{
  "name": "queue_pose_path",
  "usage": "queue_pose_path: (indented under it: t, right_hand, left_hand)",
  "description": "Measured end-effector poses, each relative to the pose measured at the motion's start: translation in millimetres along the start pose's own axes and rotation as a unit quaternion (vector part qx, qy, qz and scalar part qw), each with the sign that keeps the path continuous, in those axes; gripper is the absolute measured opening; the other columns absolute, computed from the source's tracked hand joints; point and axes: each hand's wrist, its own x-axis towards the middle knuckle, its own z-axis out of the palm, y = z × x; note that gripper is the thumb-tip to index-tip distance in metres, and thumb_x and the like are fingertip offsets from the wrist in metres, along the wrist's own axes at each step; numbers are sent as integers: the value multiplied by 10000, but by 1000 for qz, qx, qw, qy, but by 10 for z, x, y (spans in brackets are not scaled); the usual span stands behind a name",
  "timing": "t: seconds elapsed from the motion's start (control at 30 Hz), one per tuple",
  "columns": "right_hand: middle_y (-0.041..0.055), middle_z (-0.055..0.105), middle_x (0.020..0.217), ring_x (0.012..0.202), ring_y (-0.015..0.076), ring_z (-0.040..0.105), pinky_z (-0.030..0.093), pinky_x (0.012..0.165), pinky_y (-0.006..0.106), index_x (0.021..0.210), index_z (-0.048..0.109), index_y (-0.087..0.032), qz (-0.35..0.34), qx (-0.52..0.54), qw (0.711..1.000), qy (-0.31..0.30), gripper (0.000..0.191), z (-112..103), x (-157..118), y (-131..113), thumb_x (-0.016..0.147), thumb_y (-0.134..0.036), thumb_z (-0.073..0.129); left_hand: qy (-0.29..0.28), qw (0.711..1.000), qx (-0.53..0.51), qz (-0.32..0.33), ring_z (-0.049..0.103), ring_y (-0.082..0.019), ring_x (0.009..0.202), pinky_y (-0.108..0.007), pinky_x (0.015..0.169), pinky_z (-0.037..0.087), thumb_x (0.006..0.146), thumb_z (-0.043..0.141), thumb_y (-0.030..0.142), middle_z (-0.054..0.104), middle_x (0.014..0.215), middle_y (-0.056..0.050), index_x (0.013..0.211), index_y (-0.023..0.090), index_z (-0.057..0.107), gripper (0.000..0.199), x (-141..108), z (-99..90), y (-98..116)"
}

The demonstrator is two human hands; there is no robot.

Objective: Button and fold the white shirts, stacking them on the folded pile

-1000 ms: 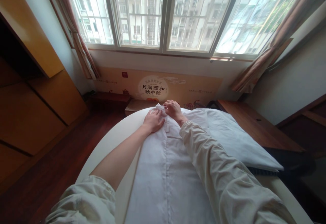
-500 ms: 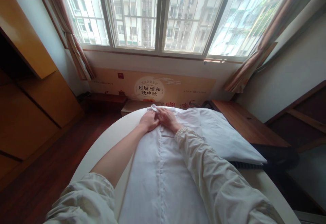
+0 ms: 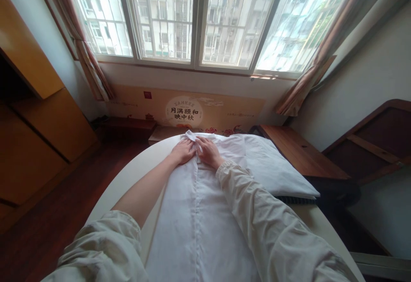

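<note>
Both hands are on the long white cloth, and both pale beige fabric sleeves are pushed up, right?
Only the left pale beige fabric sleeve is pushed up; the right sleeve reaches the wrist, as the head view shows. The left hand and right hand are on the long white cloth.

The white cloth [image 3: 218,222] looks like thin, smooth woven fabric, matt, with fine creases and a puckered stitched seam; the folded white piece [image 3: 276,162] at the right is equally matt and softly wrinkled; beneath its edge shows a dark, ribbed item [image 3: 297,200], its material unclear; the tabletop [image 3: 128,179] is smooth, pale and faintly satin; the sleeves [image 3: 266,218] are light, crinkled cloth, gathered at the cuff; the curtains [image 3: 85,59] are draped fabric with a soft sheen; the cabinet [image 3: 41,132] has smooth, wood-like panels, slightly glossy above; the desk [image 3: 295,151] is brown wood, low in sheen; the window panes [image 3: 234,21] are clear glass; the wall [image 3: 362,68] is matt.
</note>
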Motion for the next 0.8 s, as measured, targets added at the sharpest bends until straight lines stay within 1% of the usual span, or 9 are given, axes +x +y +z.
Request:
queue_pose_path:
  t: [0.13,0.23,0.33,0.37,0.43,0.5,0.57,0.7,0.8]
  right_hand:
    - [91,585,1566,1443,269,515,378,1239,439,1492,597,-200,1,1,999,-42,473,-42,-88,-53,1032,-254,502]
    - [94,528,1622,1509,273,452,338,1268,457,1547,549,-185,28,-3,998,-62,513,-22,-97,-51,1052,-296,478]
    - [93,521,1629,1526,271,438,310,1285,453,1544,556,-169,22,-11,997,-66,515,-4,-86,-45,1055,-293,457]
    - [92,528,1624,1527,269,438,305,1289,445,1536,565,-162,16,-13,998,-66,512,-3,-84,-45,1052,-282,451]
    - [94,536,1617,1534,261,433,298,1295,429,1528,575,-149,7,-14,997,-70,512,-7,-89,-45,1056,-277,428]
    - [99,509,1638,1560,255,402,286,1304,427,1554,548,-142,7,-13,996,-85,530,-12,-108,-42,1072,-301,396]
    - [103,430,1689,1597,258,340,268,1313,448,1603,482,-139,11,-9,993,-114,565,-19,-148,-39,1089,-341,365]
    - [107,254,1762,1642,288,223,220,1324,507,1683,328,-135,10,1,984,-180,646,-67,-308,-74,1116,-445,303]
    - [111,196,1776,1651,295,189,190,1329,523,1707,259,-146,11,4,978,-209,696,-168,-490,-164,1118,-516,272]
  left_hand:
    - [0,1000,11,-27,478,-299,1497,-470,1283,332,1051,424,357,572,1577,-127,1467,163,609,495,8,33,-22]
    - [55,996,6,-63,556,-284,1422,-432,1243,393,1019,469,320,636,1503,-122,1409,178,650,452,-27,26,-6]
    - [111,992,12,-61,485,-275,1493,-414,1277,349,994,500,299,526,1620,-116,1509,165,566,536,-51,8,9]
    - [107,993,13,-48,426,-268,1540,-417,1304,304,996,493,301,461,1672,-105,1555,163,520,576,-49,6,8]
    - [59,998,10,-34,339,-259,1595,-435,1334,233,1017,449,332,377,1724,-86,1614,168,453,619,-34,8,-3]
    - [-3,999,1,-50,319,-270,1607,-471,1335,221,1039,396,388,357,1733,-84,1637,171,426,636,-11,17,-19]
    - [-39,996,-2,-75,304,-282,1613,-506,1327,222,1052,351,444,329,1745,-79,1661,184,389,663,6,25,-30]
    - [-54,992,14,-116,240,-278,1637,-545,1325,187,1054,313,524,277,1764,-52,1688,240,334,695,7,20,-17]
    - [-48,986,37,-155,222,-282,1642,-549,1331,144,1050,302,560,279,1761,-77,1680,206,354,725,-2,-15,19]
